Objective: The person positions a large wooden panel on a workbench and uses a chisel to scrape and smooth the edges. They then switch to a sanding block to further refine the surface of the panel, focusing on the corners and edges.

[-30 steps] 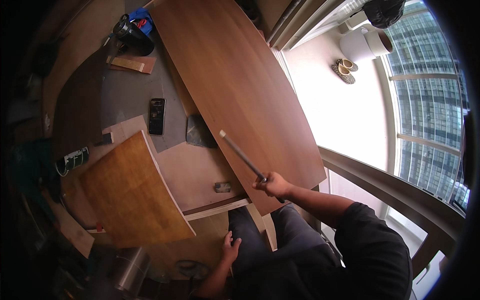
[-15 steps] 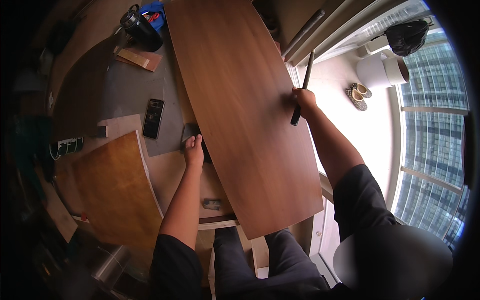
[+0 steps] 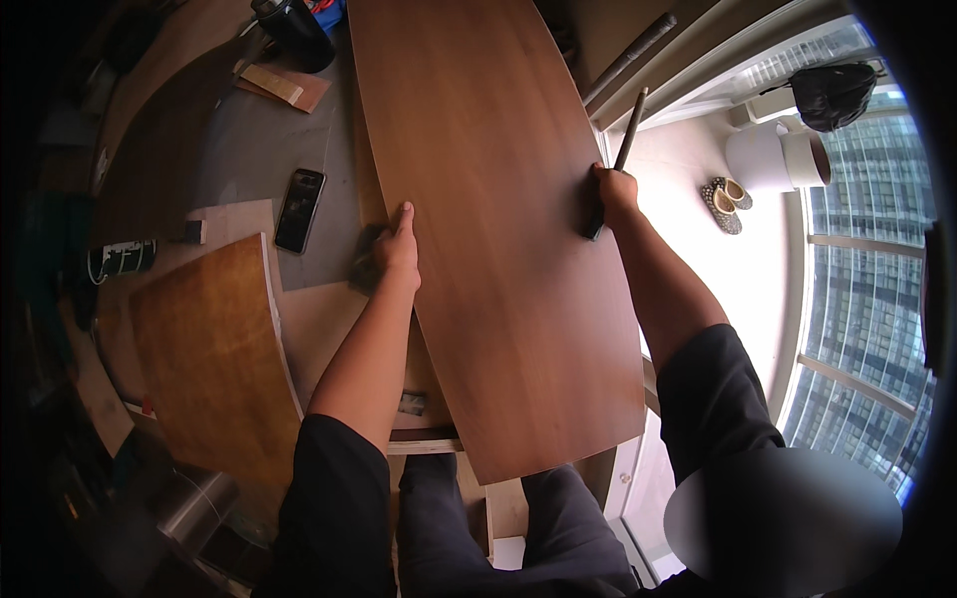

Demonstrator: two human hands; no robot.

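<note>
Long smooth brown wood-grain board (image 3: pixel 498 289) slants over bench (image 3: pixel 334 314), thin straight-cut near end jutting past bench edge. Left hand (image 3: pixel 401 249) at its left edge, thumb extended; other fingers hidden, can't tell if gripping. Right hand (image 3: pixel 618 194) clenched round slim dark rod (image 3: pixel 631 130), right edge. Gap between board and flat glossy phone (image 3: pixel 299 211).

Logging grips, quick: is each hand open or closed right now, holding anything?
Left hand: at the left edge of the brown board; grip cannot be told.
Right hand: closed around a dark rod.
</note>
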